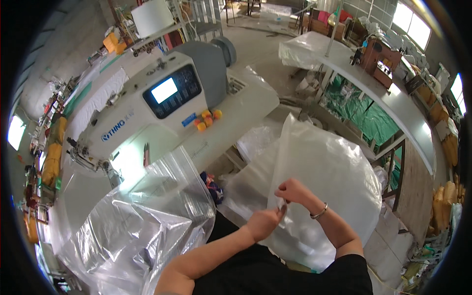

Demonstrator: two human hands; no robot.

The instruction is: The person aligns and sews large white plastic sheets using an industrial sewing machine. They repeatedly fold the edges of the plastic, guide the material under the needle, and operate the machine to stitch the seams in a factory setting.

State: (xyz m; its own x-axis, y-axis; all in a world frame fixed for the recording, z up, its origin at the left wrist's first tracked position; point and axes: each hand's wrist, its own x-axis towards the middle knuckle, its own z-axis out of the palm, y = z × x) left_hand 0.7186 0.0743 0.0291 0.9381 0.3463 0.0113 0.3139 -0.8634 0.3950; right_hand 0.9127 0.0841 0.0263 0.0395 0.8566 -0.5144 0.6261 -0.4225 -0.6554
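Black shirt (275,278) at lower edge | left hand (265,223) and right hand (293,191) close together, both pinching the plastic sheet (329,152) at its left edge | sheet right of sewing machine (130,110) | crumpled plastic (142,231) in front of machine

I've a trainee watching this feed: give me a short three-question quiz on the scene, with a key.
1. On which wrist is the bracelet?

2. True or false: the screen on the sewing machine is lit.

3. The left hand and right hand meet at the edge of:
a) a cardboard box
b) a plastic sheet
c) a rope

Key:
1. The right.
2. True; it glows white.
3. b
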